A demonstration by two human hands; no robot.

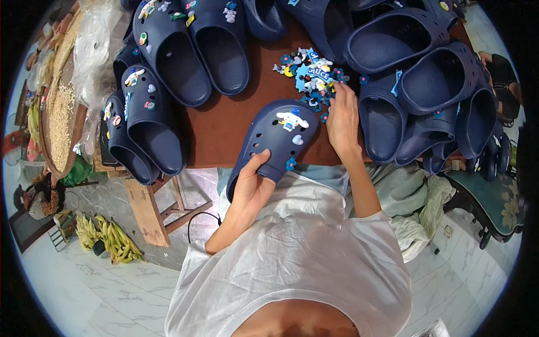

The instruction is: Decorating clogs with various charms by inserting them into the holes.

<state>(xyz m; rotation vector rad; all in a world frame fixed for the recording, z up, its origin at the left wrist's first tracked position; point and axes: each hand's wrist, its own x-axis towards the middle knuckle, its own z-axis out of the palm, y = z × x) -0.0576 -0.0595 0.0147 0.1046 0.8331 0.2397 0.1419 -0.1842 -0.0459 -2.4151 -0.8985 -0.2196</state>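
My left hand [254, 188] grips a navy blue clog [268, 147] near its heel opening, thumb on top, at the near edge of the table. On the clog's upper sit a white long-eared character charm [293, 119], a pale heart charm [297, 140] and a blue flower charm [290, 164]. Several of its holes are bare. My right hand [343, 121] lies beside a loose pile of shoe charms [314, 78], its fingers stretched out at the pile's right edge. Nothing shows held in it, though the fingertips are partly hidden.
More navy clogs [222, 56] fill the table's left side, several bearing charms. Others [418, 39] are heaped at right. The brown tabletop [219, 132] shows between them. Clear plastic bags [98, 50] lie far left, with a wooden stool [147, 210] and green bananas [118, 241] below.
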